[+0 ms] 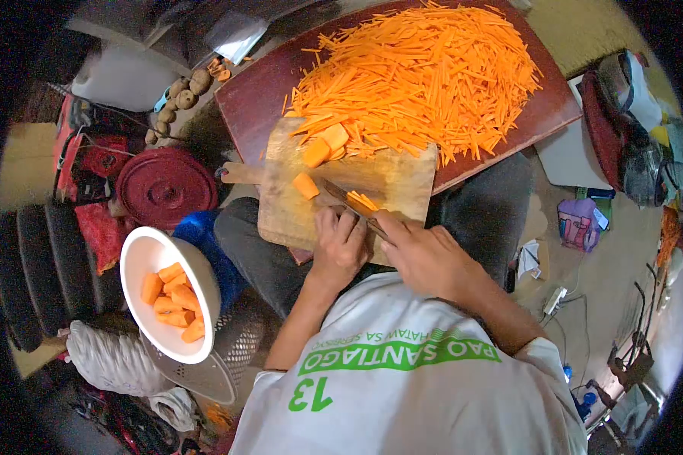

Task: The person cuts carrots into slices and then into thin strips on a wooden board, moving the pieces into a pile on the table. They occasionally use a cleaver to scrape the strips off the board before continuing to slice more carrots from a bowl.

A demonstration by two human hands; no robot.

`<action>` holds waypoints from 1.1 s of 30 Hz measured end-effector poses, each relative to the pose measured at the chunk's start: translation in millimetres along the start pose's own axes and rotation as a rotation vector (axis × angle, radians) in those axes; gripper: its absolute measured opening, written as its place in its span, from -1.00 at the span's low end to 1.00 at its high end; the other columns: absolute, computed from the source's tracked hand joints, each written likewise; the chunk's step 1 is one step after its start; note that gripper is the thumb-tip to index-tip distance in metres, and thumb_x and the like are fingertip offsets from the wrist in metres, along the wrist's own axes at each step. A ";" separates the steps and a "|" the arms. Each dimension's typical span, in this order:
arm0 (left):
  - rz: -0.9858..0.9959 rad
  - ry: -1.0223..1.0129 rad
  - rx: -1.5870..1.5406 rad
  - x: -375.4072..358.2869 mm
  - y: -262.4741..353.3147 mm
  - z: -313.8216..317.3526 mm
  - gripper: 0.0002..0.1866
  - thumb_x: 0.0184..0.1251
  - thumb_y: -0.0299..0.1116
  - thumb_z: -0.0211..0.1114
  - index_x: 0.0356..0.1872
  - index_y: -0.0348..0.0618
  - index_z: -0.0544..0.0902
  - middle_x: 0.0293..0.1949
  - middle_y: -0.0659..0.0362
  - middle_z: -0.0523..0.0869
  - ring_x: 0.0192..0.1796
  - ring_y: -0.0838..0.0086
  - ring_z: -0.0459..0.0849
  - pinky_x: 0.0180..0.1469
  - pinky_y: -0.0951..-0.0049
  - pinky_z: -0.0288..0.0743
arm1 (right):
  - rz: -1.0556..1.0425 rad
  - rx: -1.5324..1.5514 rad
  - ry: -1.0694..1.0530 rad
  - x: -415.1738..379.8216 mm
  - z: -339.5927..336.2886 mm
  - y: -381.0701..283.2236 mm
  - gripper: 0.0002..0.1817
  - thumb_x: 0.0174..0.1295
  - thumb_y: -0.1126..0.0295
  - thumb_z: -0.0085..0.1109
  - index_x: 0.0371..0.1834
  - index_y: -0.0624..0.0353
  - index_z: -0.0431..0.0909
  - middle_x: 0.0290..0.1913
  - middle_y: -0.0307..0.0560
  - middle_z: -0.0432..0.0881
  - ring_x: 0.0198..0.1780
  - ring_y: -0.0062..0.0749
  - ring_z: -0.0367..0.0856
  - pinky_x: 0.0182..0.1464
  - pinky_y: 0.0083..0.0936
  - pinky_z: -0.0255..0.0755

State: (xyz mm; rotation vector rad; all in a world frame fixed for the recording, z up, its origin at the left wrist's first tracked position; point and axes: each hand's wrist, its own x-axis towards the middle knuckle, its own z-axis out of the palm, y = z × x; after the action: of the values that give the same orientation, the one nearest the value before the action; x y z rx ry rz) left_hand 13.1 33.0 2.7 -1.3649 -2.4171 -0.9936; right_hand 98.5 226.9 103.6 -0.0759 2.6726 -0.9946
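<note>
My right hand (419,254) is wrapped round the handle of a knife (353,203), whose blade points up and left over a wooden cutting board (284,220). Thin carrot sticks (363,200) lie along the blade. My left hand (340,241) is beside the knife near the board's lower edge, its fingers curled; what they press or hold is hidden. A short carrot piece (306,186) sits to the upper left of the knife. Flat carrot slices (328,145) lie stacked farther up the board. A large heap of carrot sticks (425,76) spreads beyond them.
The board rests on a dark red table (250,98). At the left are a white bowl (131,299) with several carrot chunks (178,296) and a round red lid (167,186). Several brown round items (186,98) lie at the upper left. A purple container (578,224) stands right.
</note>
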 end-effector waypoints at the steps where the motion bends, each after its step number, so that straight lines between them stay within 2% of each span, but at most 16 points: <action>1: -0.002 0.006 0.001 0.4 0.7 -0.8 -0.52 -0.12 -0.54 0.55 -0.03 -0.33 0.74 -0.06 -0.02 0.63 0.00 -0.07 0.58 0.10 -0.08 0.47 | -0.008 -0.008 0.012 1.5 -3.2 -2.3 -0.48 0.63 0.24 0.08 0.50 0.29 0.30 0.02 0.35 0.71 -0.03 0.38 0.78 -0.06 0.18 0.73; 3: -0.012 0.001 -0.013 0.3 1.7 -3.2 -0.51 -0.12 -0.55 0.55 -0.02 -0.34 0.74 -0.03 -0.03 0.64 0.00 -0.07 0.58 0.10 -0.08 0.48 | -0.012 0.064 0.029 -13.7 -15.5 -9.1 -0.48 0.61 0.29 0.11 0.51 0.25 0.30 0.11 0.33 0.72 0.08 0.37 0.75 0.03 0.20 0.66; 5: -0.021 -0.021 -0.041 0.7 3.0 -7.6 -0.49 -0.11 -0.55 0.55 0.01 -0.34 0.74 -0.01 -0.05 0.65 0.01 -0.08 0.58 0.10 -0.09 0.48 | 0.017 0.095 -0.001 -27.3 -16.8 -10.6 -0.50 0.61 0.29 0.11 0.50 0.25 0.31 0.12 0.32 0.73 0.08 0.36 0.75 0.02 0.20 0.65; 7: -0.021 -0.018 -0.031 -1.4 0.4 -4.7 -0.47 -0.10 -0.56 0.55 0.03 -0.34 0.73 0.01 -0.05 0.65 0.03 -0.08 0.58 0.11 -0.10 0.48 | 0.085 0.083 -0.051 -32.9 -14.9 -9.3 -0.52 0.64 0.25 0.07 0.46 0.28 0.32 0.05 0.31 0.72 -0.03 0.34 0.79 -0.06 0.18 0.72; 10: -0.008 -0.005 -0.029 -3.4 -1.7 0.1 -0.43 -0.13 -0.55 0.55 0.07 -0.33 0.72 0.03 -0.07 0.64 0.03 -0.09 0.58 0.12 -0.12 0.47 | 0.043 0.045 -0.012 -14.7 -3.7 -0.7 -0.49 0.62 0.25 0.10 0.50 0.27 0.32 0.08 0.33 0.72 -0.01 0.34 0.79 -0.05 0.14 0.74; 13: -0.014 -0.031 -0.026 -1.1 0.7 -4.9 -0.37 -0.17 -0.54 0.57 0.10 -0.34 0.71 0.02 -0.10 0.61 0.05 -0.11 0.56 0.14 -0.14 0.47 | 0.012 0.029 0.101 -3.0 0.4 -2.2 -0.52 0.56 0.35 0.17 0.47 0.20 0.37 0.14 0.34 0.74 0.04 0.34 0.77 -0.03 0.12 0.66; 17: -0.057 -0.093 -0.032 -4.8 2.4 -11.3 -0.31 -0.23 -0.52 0.58 0.14 -0.35 0.68 0.02 -0.14 0.57 0.07 -0.14 0.55 0.17 -0.15 0.46 | 0.106 0.157 0.014 -21.4 -15.4 -8.0 -0.53 0.54 0.35 0.20 0.44 0.19 0.38 0.12 0.34 0.74 0.04 0.36 0.76 0.00 0.14 0.66; 22: -0.029 -0.084 -0.037 -4.2 -1.4 -10.2 -0.39 -0.13 -0.53 0.54 0.11 -0.36 0.68 0.02 -0.15 0.56 0.08 -0.15 0.54 0.18 -0.16 0.45 | 0.121 0.119 -0.026 -19.6 -4.8 -5.4 -0.50 0.53 0.36 0.21 0.47 0.18 0.38 0.12 0.30 0.76 0.06 0.30 0.78 0.00 0.11 0.68; 25: -0.013 -0.051 -0.048 -6.7 -3.8 -6.2 -0.47 -0.06 -0.53 0.52 0.06 -0.36 0.69 0.00 -0.14 0.57 0.08 -0.14 0.55 0.18 -0.16 0.45 | -0.073 -0.020 0.099 -8.2 4.4 1.5 -0.44 0.59 0.28 0.13 0.55 0.28 0.30 0.01 0.29 0.71 -0.10 0.27 0.80 -0.13 0.08 0.76; 28: -0.002 -0.002 -0.053 -7.0 -5.8 -2.6 -0.52 -0.03 -0.52 0.51 0.02 -0.36 0.70 -0.01 -0.13 0.58 0.08 -0.12 0.55 0.18 -0.15 0.46 | -0.129 0.000 0.152 -20.8 -4.4 -4.4 -0.47 0.60 0.28 0.12 0.52 0.28 0.31 0.02 0.31 0.72 -0.12 0.28 0.80 -0.14 0.13 0.75; 31: -0.009 -0.008 -0.043 -11.0 -5.5 -2.6 -0.53 -0.03 -0.51 0.51 0.01 -0.35 0.70 -0.03 -0.11 0.58 0.07 -0.12 0.55 0.17 -0.14 0.46 | 0.197 0.056 -0.110 -35.5 -20.0 -18.7 -0.47 0.53 0.35 0.20 0.50 0.22 0.37 0.12 0.29 0.77 0.07 0.27 0.79 -0.02 0.09 0.67; 33: -0.004 -0.021 -0.034 -11.2 -5.4 -3.4 -0.54 -0.04 -0.52 0.51 0.00 -0.34 0.70 -0.03 -0.09 0.58 0.06 -0.11 0.55 0.17 -0.14 0.45 | 0.077 0.059 -0.037 -29.1 -6.7 -9.3 -0.48 0.60 0.28 0.11 0.51 0.26 0.34 0.05 0.34 0.75 -0.01 0.26 0.81 -0.09 0.12 0.73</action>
State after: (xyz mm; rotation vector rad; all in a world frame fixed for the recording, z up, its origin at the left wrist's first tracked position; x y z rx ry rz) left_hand 14.4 21.3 -2.5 -1.3892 -2.4298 -1.0312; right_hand 124.0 228.4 121.7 0.0212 2.5900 -1.0368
